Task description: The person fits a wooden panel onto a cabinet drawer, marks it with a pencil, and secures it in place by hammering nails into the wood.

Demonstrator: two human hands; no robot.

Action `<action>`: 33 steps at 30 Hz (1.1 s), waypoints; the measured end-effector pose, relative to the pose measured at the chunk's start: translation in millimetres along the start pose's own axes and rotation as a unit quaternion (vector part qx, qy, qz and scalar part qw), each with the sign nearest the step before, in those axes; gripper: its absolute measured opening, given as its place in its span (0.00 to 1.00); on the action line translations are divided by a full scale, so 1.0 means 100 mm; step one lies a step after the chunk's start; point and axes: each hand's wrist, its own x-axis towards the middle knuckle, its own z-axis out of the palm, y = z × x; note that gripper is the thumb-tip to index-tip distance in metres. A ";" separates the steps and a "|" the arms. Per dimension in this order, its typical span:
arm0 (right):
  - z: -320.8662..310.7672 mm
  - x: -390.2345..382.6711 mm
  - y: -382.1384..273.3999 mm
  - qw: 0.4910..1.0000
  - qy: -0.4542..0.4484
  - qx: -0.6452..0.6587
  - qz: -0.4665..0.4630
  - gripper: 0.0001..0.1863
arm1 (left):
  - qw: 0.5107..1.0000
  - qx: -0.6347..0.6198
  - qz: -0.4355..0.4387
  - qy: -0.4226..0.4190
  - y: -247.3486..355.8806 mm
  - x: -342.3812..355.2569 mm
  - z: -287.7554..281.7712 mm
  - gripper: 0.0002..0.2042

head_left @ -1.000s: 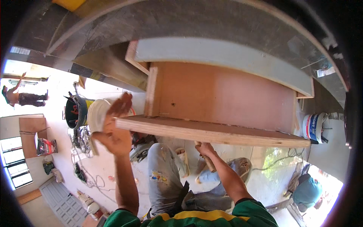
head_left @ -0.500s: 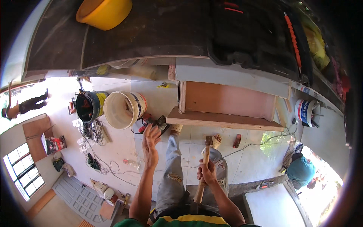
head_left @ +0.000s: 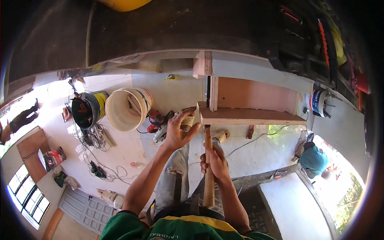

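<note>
A wooden-handled hammer (head_left: 209, 190) is in my right hand (head_left: 216, 163), fingers wrapped around the middle of the handle. The dark head end is at the near edge of the drawer front (head_left: 256, 117) and is largely hidden; whether it touches, I cannot tell. The drawer (head_left: 254, 94) is pulled out from beneath a dark countertop (head_left: 168, 28), its reddish-brown bottom showing. My left hand (head_left: 180, 132) is raised with fingers apart, holding nothing, just left of the drawer front's left corner.
On the tiled floor stand a white bucket (head_left: 127, 110), a dark bucket (head_left: 89, 110) and a red circular saw (head_left: 158, 122). Cables (head_left: 96, 146) lie at left. A black tool case (head_left: 296, 48) rests on the countertop. Someone in a teal shirt (head_left: 314, 159) is at right.
The hammer head has come up to the drawer front, from a spot apart from it. My left hand has moved rightward, closer to the drawer's left corner. The whole view has shifted.
</note>
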 end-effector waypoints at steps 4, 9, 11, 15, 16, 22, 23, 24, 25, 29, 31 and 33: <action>0.08 0.00 -0.12 0.999 0.024 -0.035 0.011 0.11 | 0.992 -0.087 -0.079 0.041 -0.25 -0.13 0.06 0.22; 0.05 -0.10 -0.16 1.000 -0.004 -0.019 -0.008 0.13 | 0.994 -0.102 -0.041 0.019 -0.13 -0.14 0.01 0.27; 0.03 -0.13 -0.16 0.999 -0.014 -0.032 -0.018 0.13 | 0.998 -0.046 -0.020 -0.028 0.03 -0.07 -0.07 0.27; 0.02 -0.17 -0.11 0.997 -0.042 -0.034 -0.047 0.16 | 0.998 0.017 0.054 -0.008 0.14 0.09 -0.11 0.27; 0.01 -0.17 -0.10 0.997 -0.045 -0.036 -0.052 0.17 | 0.997 0.036 0.062 -0.016 0.17 0.13 -0.11 0.26; -0.11 0.02 0.09 0.993 -0.051 -0.071 -0.085 0.20 | 0.988 0.074 0.124 -0.055 0.19 0.23 -0.03 0.23; -0.10 0.01 0.09 0.993 -0.050 -0.066 -0.087 0.20 | 0.987 0.075 0.126 -0.059 0.19 0.22 -0.03 0.23; -0.10 0.01 0.09 0.992 -0.040 -0.087 -0.087 0.20 | 0.990 0.077 0.102 -0.061 0.21 0.20 -0.03 0.21; -0.07 0.01 0.08 0.990 -0.032 -0.108 -0.087 0.20 | 0.992 0.082 0.077 -0.061 0.21 0.19 -0.04 0.20; 0.01 0.00 0.08 0.969 -0.003 -0.209 -0.131 0.20 | 0.975 0.137 0.176 0.005 0.09 0.17 0.12 0.17; 0.00 0.02 0.08 0.972 0.007 -0.201 -0.121 0.19 | 0.985 0.062 0.143 0.073 0.09 0.15 0.29 0.14; -0.01 0.06 0.10 0.974 0.018 -0.195 -0.111 0.18 | 0.987 0.049 0.133 0.075 0.05 0.13 0.34 0.15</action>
